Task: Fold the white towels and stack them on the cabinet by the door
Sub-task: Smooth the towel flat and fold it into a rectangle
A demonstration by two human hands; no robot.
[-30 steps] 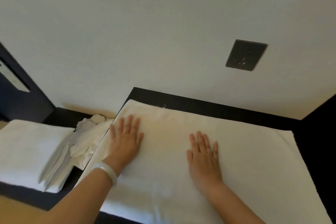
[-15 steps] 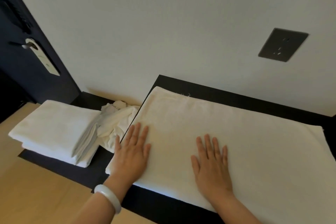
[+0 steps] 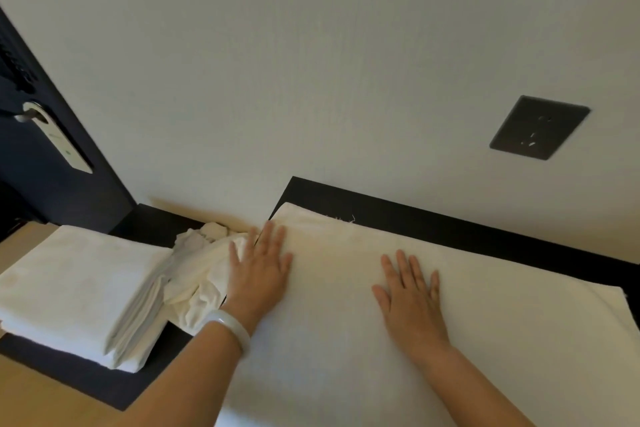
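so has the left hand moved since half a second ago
Yes: the left hand slid along the towel toward the wall, fingertips now near its far left corner.

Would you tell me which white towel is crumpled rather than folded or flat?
The bunched white cloth lying between the folded white towel stack and the flat spread white towel.

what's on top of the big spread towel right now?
Only the left hand and right hand, both flat on the towel. Cloth beneath the palms is covered.
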